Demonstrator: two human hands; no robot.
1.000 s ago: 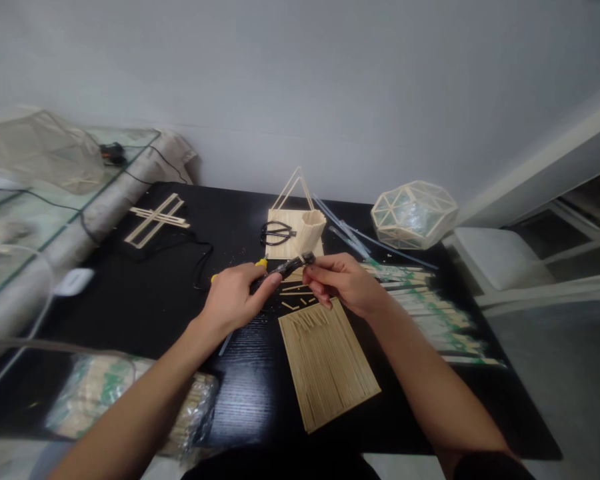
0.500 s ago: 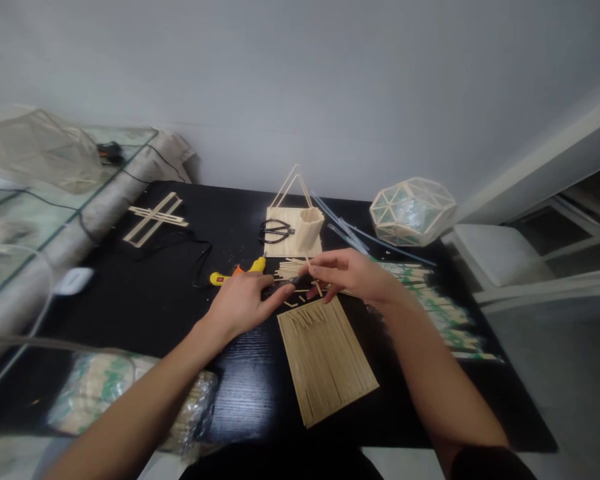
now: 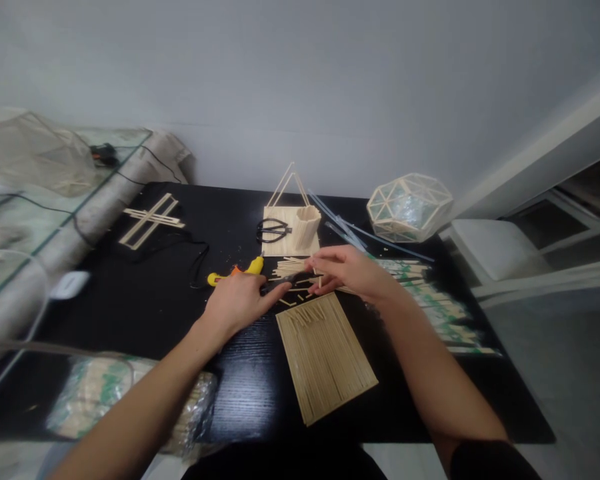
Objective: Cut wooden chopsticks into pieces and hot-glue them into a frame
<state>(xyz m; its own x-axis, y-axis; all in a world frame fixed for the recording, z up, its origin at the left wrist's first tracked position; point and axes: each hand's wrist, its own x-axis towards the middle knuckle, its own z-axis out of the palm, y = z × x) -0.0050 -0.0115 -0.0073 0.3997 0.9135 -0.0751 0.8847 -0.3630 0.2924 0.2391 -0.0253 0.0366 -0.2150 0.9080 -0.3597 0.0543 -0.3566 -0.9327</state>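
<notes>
My left hand (image 3: 237,297) is closed around a pair of dark pliers (image 3: 291,280), whose jaws point right toward my right hand. A short, thin wooden stick (image 3: 320,281) is pinched in the fingers of my right hand (image 3: 343,270), close to the jaws; whether they touch cannot be made out. Below both hands lies a flat panel of wooden sticks (image 3: 330,360), with several short pieces (image 3: 307,313) in a slanted row near its top edge. Loose cut sticks (image 3: 287,268) lie just beyond the hands.
A yellow glue gun (image 3: 254,266) lies beside my left hand. Behind are a stick-built stand with a cup (image 3: 307,230) and black-handled scissors (image 3: 274,231). A geometric stick frame (image 3: 410,207), clear glue sticks (image 3: 347,230), wrapped chopsticks (image 3: 445,310) and a stick cross (image 3: 153,220) surround the work.
The stick in my right hand and the plier jaws have come closer together. The view has shifted slightly; the panel and its row of short pieces stay in place.
</notes>
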